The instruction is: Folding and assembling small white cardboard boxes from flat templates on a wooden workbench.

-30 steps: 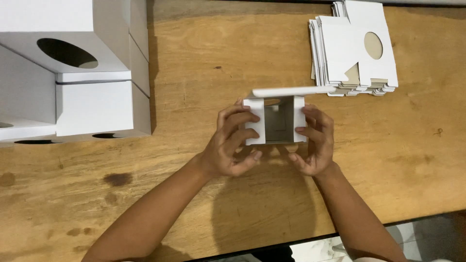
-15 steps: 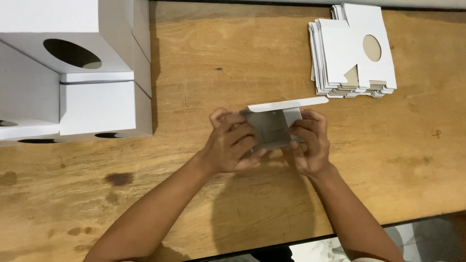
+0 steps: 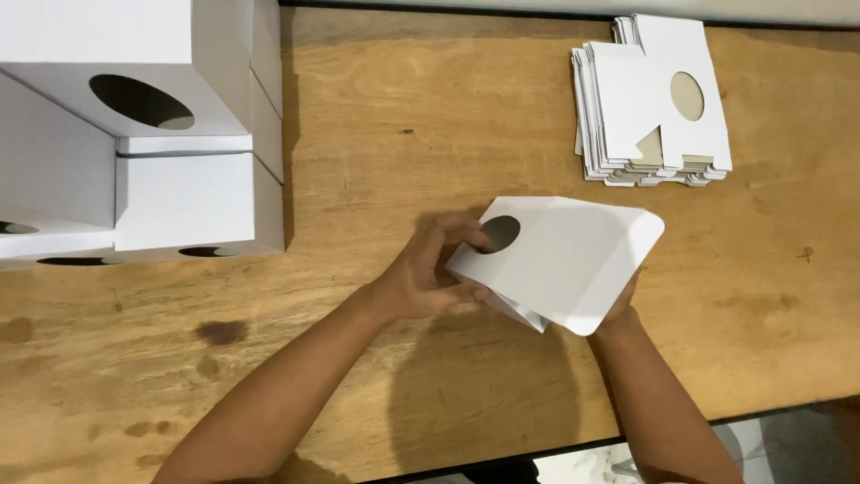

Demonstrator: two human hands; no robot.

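- Cardboard, white and partly folded, was what I saw in both hands: a box blank [image 3: 566, 260] with a round hole near its upper left corner and a rounded flap at its right end, held just above the table [image 3: 430, 134] near the middle of the view.
- My left hand [image 3: 428, 273] was clamped on the blank's left edge, fingers curled beside the hole and thumb below it.
- My right hand [image 3: 621, 305] sat mostly hidden under the blank's lower right corner; only fingertips showed, pressed against the card, so I took that grip as holding the blank from beneath.
- Open wood lay around the hands: a wide bare band ran above them toward the far edge, and more bare wood lay to the right and lower left.
- The table's near edge crossed the bottom right, with pale floor [image 3: 779, 444] beyond it, close to my right forearm.
- A stack of flat blanks [image 3: 647, 112], white with a brown round cutout and brown notch showing, lay at the upper right, well apart from the held blank.
- Finished white boxes [image 3: 134, 125] with dark oval holes were piled at the upper left, reaching the view's left edge.
- Dark stains [image 3: 219, 333] marked the wood beside my left forearm.
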